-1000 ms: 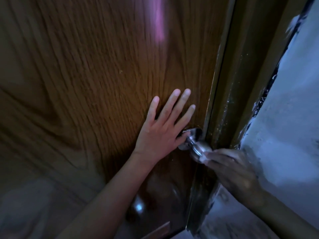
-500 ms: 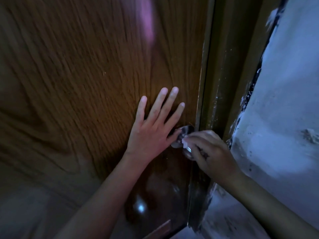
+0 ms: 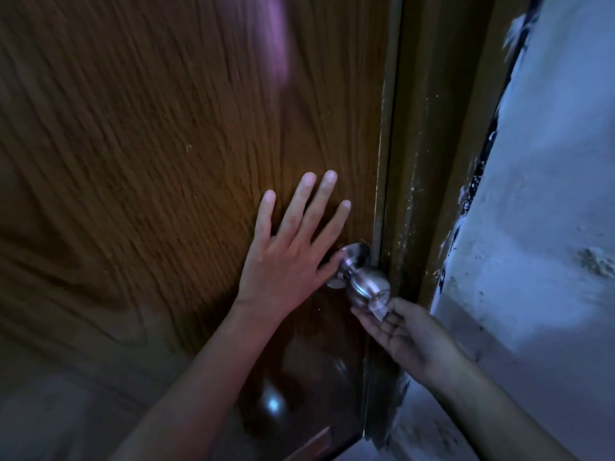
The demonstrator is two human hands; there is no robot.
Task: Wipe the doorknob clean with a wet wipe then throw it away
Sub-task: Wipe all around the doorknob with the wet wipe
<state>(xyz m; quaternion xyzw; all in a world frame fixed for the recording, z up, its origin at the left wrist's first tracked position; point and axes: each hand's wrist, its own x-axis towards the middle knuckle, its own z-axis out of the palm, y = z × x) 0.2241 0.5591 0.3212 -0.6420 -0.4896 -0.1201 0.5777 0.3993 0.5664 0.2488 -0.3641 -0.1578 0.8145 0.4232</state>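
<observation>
A round metal doorknob [image 3: 364,283] sticks out of the brown wooden door [image 3: 166,161] near its right edge. My left hand [image 3: 293,251] lies flat on the door just left of the knob, fingers spread, thumb touching the knob's base plate. My right hand [image 3: 407,334] is below the knob, palm up, fingers cupped under its tip. A small pale wet wipe [image 3: 377,306] sits between those fingertips and the knob's underside. The light is dim and the wipe is mostly hidden.
The door frame [image 3: 419,161] runs down right of the knob. A rough grey-white wall [image 3: 549,211] with flaking paint fills the right side. The door's lower edge and floor [image 3: 416,440] show at the bottom.
My right hand has moved from over the top of the knob down to beneath it, uncovering the knob. My left hand stays flat on the door.
</observation>
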